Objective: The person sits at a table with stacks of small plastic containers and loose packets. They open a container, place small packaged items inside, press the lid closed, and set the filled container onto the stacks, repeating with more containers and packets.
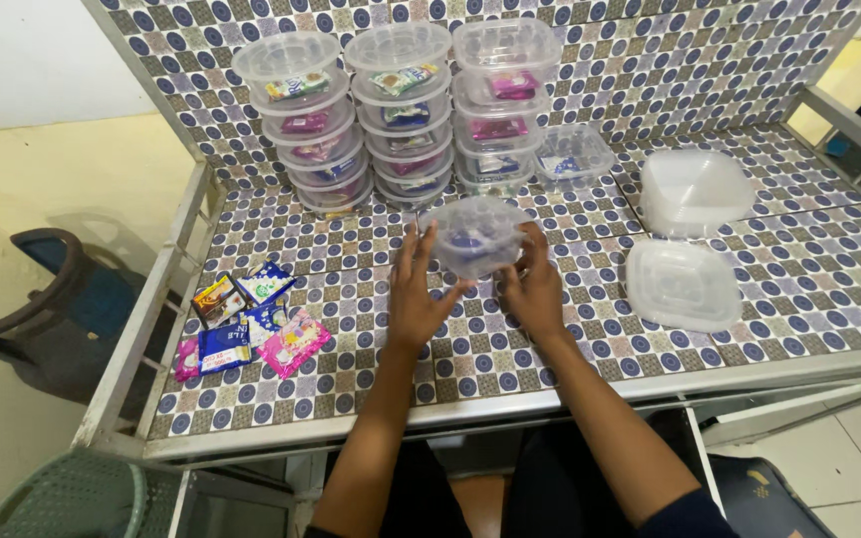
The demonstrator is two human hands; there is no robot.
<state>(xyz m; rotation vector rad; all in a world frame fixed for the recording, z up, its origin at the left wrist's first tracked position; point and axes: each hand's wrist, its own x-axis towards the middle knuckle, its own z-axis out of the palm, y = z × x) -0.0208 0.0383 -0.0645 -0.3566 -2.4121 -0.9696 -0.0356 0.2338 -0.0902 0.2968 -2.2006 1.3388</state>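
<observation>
counter (pixel 371 394) front-middle | left hand (pixel 419 291), right hand (pixel 533 287) grip small lidded tub (pixel 473 235) | press rim evenly, keep tub flat

a small round clear plastic container (pixel 474 235) with its lid on sits upright on the patterned counter (pixel 799 289), just in front of the stacked containers; a blue packet shows inside it.

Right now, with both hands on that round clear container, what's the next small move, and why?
Probably lift the lidded container back onto the shortest stack. Left hand and right hand grip its sides, it already holds a packet, and filled tubs stand stacked behind it.
</observation>
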